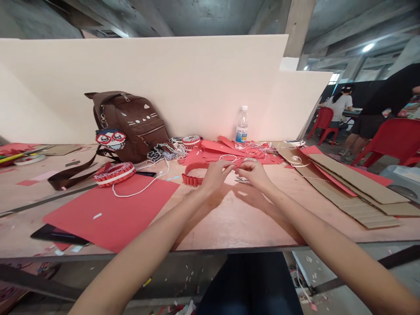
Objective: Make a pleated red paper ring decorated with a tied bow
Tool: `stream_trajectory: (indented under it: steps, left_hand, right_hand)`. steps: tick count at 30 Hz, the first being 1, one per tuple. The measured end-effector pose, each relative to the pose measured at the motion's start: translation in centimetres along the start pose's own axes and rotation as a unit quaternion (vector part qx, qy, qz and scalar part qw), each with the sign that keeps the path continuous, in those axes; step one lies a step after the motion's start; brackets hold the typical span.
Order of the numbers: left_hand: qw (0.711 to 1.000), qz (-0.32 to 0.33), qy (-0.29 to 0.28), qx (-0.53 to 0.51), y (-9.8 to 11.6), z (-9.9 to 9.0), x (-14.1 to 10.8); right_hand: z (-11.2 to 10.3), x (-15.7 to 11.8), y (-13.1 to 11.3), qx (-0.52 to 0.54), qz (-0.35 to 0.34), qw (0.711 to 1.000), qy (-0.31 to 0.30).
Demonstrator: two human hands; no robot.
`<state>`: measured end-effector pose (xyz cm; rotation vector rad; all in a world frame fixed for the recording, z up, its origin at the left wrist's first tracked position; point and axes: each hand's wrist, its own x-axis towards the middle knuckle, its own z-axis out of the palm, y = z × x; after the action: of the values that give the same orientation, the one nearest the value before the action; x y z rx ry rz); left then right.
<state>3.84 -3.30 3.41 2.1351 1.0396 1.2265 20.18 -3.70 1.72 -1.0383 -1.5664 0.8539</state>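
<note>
Red paper band (192, 180) | curled beside my left hand (216, 175), on or just above the worktop (203, 227) | my right hand (254, 173) angles in opposite | both reach forward, fingertips pinched, nearly meeting | what each grips, I cannot tell.

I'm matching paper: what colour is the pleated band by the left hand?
The pleated band is red; head view shows it.

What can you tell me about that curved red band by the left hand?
The curved red band looks like paper, with small upright rolls or folds side by side along its near side. It appears to stand on edge on the pinkish table, bending round toward the left hand, which hides its right part; whether they touch cannot be told.
</note>
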Motion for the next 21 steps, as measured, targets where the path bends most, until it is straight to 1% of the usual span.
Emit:
stream_trajectory:
  steps: [3,8,11,13,21]
  left_hand:
    - [1.000,-0.002,-0.020,0.016,-0.13,0.21,-0.02]
    - [1.000,-0.001,-0.024,0.018,-0.09,0.34,-0.05]
    - [0.999,0.012,-0.024,0.044,-0.06,0.43,-0.16]
    - [0.998,0.008,-0.025,0.051,-0.05,0.49,-0.22]
    - [0.999,-0.031,-0.025,-0.005,0.32,0.49,0.07]
  right_hand:
    - [0.07,-0.01,0.17,-0.023,-0.011,1.000,0.007]
    - [-0.03,-0.08,-0.01,-0.047,-0.011,0.999,0.026]
    - [-0.02,-0.12,0.00,-0.056,-0.006,0.998,0.024]
    - [0.03,-0.16,0.07,-0.056,0.001,0.998,0.021]
    - [-0.10,0.02,0.38,-0.063,0.000,0.998,0.020]
